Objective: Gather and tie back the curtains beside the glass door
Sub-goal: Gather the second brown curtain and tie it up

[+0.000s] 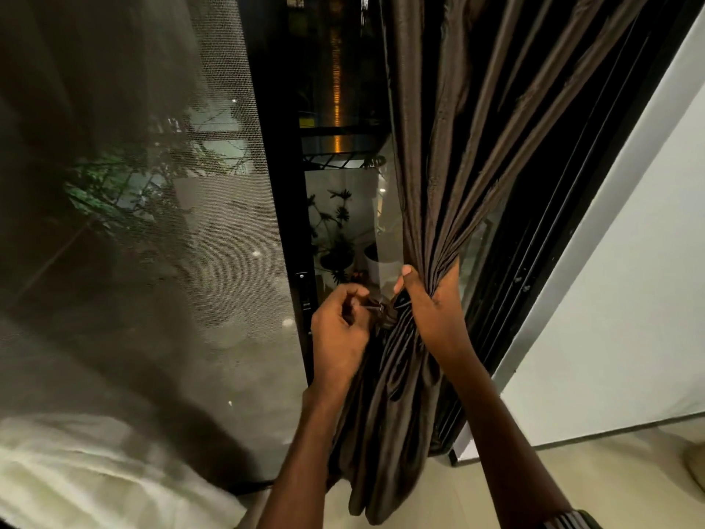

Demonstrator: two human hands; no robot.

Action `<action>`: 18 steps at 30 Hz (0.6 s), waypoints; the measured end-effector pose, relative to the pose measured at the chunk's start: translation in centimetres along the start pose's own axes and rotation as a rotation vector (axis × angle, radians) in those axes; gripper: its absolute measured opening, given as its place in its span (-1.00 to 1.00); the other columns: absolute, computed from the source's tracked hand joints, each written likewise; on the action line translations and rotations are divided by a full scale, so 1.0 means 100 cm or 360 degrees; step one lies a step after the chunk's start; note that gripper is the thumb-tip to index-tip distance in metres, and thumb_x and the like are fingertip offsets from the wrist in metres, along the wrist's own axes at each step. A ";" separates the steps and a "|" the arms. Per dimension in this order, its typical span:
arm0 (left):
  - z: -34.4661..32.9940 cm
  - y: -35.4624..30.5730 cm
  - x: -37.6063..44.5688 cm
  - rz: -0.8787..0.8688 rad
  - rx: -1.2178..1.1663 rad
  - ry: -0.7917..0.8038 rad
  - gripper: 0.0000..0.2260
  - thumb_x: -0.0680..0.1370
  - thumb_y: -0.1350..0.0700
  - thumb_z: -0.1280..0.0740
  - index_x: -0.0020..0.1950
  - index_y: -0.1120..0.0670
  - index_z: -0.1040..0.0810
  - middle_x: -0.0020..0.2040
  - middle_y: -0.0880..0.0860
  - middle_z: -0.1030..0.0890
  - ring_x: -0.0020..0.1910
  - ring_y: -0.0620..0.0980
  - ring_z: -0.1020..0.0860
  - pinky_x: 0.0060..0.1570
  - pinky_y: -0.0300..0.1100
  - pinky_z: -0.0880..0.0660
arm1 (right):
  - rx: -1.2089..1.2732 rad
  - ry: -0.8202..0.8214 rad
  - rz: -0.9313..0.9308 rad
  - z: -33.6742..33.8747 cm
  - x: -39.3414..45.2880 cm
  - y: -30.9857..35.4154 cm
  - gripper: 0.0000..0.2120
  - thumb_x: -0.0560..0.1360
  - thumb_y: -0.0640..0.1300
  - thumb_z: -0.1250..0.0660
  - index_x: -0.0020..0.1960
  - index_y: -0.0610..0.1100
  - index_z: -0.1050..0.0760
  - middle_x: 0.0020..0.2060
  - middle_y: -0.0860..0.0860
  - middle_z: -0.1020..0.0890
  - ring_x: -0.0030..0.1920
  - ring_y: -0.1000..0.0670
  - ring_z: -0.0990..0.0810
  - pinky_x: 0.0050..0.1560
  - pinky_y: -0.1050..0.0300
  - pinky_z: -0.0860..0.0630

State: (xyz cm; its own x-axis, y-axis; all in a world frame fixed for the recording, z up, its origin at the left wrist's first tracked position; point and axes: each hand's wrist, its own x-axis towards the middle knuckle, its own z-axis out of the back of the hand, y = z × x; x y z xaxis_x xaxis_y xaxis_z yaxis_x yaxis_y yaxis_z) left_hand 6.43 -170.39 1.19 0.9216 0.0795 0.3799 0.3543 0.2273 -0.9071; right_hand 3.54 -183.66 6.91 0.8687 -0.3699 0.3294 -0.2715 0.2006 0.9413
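A dark brown curtain [469,120] hangs at the right of the glass door [343,208] and is bunched into a narrow waist at mid-height. My right hand [431,303] grips that gathered waist, thumb up and fingers wrapped round the folds. My left hand [339,330] sits just left of it and pinches the end of a dark tie-back [381,311] with a small metal piece. The tie-back lies against the bunched fabric; how far it goes round the curtain is hidden by my hands. Below the waist the fabric hangs loose to the floor.
A sheer mesh curtain [126,223] covers the left half of the view. The black door frame with its latch [303,292] stands between the two curtains. A white wall [629,299] rises on the right, above pale floor tiles [572,463]. Potted plants show through the glass.
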 end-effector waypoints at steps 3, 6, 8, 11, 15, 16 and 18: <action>-0.002 -0.012 0.000 0.0002 0.0079 -0.0235 -0.84 0.60 0.30 -0.34 0.05 0.03 -0.56 -0.18 -0.11 -0.62 -0.19 -0.19 -0.61 -0.20 -0.36 -0.51 | -0.0057 0.0000 0.0013 0.000 0.002 -0.002 -0.30 0.68 -0.07 -0.34 0.69 -0.11 -0.06 0.57 0.01 -0.42 0.56 0.06 -0.39 0.63 -0.06 -0.30; -0.010 -0.016 0.002 0.0173 0.0049 -0.0176 -0.81 0.58 0.31 -0.35 -0.05 0.00 -0.53 -0.28 -0.09 -0.57 -0.35 -0.19 -0.51 -0.31 -0.30 -0.43 | -0.0104 -0.0026 0.0034 -0.001 0.005 -0.010 -0.36 0.68 -0.10 -0.34 0.66 -0.15 -0.13 0.49 -0.01 -0.51 0.49 0.05 -0.48 0.59 -0.09 -0.37; -0.014 -0.017 0.006 0.0315 -0.0128 0.0052 -0.77 0.61 0.31 -0.34 -0.03 -0.03 -0.60 -0.26 -0.08 -0.64 -0.33 -0.23 -0.53 -0.28 -0.26 -0.47 | -0.0119 -0.0040 0.0025 -0.002 0.006 -0.012 -0.36 0.66 -0.03 -0.34 0.64 -0.15 -0.16 0.44 -0.06 -0.55 0.46 -0.01 -0.52 0.55 -0.16 -0.40; -0.008 -0.027 0.006 0.0548 -0.0627 0.0347 -0.76 0.67 0.31 -0.25 0.16 0.11 -0.68 -0.05 -0.07 -0.76 -0.09 -0.20 -0.69 -0.10 -0.28 -0.58 | -0.0076 -0.0003 0.0012 -0.001 0.005 -0.013 -0.31 0.67 0.02 -0.33 0.67 -0.04 -0.08 0.55 -0.05 -0.44 0.56 -0.03 -0.42 0.61 -0.13 -0.32; 0.002 -0.026 0.002 0.0558 -0.0774 0.0871 -0.65 0.69 0.15 -0.30 0.49 0.07 -0.52 0.37 -0.07 -0.64 0.35 -0.23 -0.58 0.24 -0.40 -0.52 | -0.0038 0.0031 0.0060 -0.002 0.005 -0.012 -0.39 0.68 -0.10 -0.34 0.55 0.21 -0.08 0.47 0.15 -0.46 0.49 0.14 -0.44 0.50 0.19 -0.36; 0.002 -0.024 0.001 0.0485 -0.0697 0.0959 -0.59 0.67 0.15 -0.34 0.54 0.05 -0.47 0.42 -0.06 -0.60 0.40 -0.21 -0.55 0.30 -0.38 -0.49 | -0.0036 0.0064 0.0044 -0.003 0.005 -0.012 -0.40 0.67 -0.10 -0.35 0.50 0.27 -0.08 0.42 0.22 -0.46 0.44 0.23 -0.45 0.45 0.28 -0.36; -0.002 -0.025 0.000 0.0399 -0.0633 0.1018 -0.53 0.65 0.21 -0.38 0.56 0.03 -0.43 0.43 -0.04 -0.59 0.42 -0.18 -0.54 0.33 -0.33 -0.50 | -0.0049 0.0149 0.0011 -0.002 0.004 -0.011 -0.43 0.66 -0.07 -0.36 0.46 0.31 -0.11 0.36 0.32 -0.45 0.38 0.39 -0.43 0.40 0.36 -0.38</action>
State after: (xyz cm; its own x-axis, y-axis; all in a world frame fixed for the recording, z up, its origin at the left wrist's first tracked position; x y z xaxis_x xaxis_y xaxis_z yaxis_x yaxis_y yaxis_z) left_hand 5.54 -171.11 3.38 0.8509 -0.5181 0.0872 0.0429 -0.0969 -0.9944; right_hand 4.27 -183.84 6.03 0.9022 -0.2821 0.3262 -0.2661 0.2311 0.9358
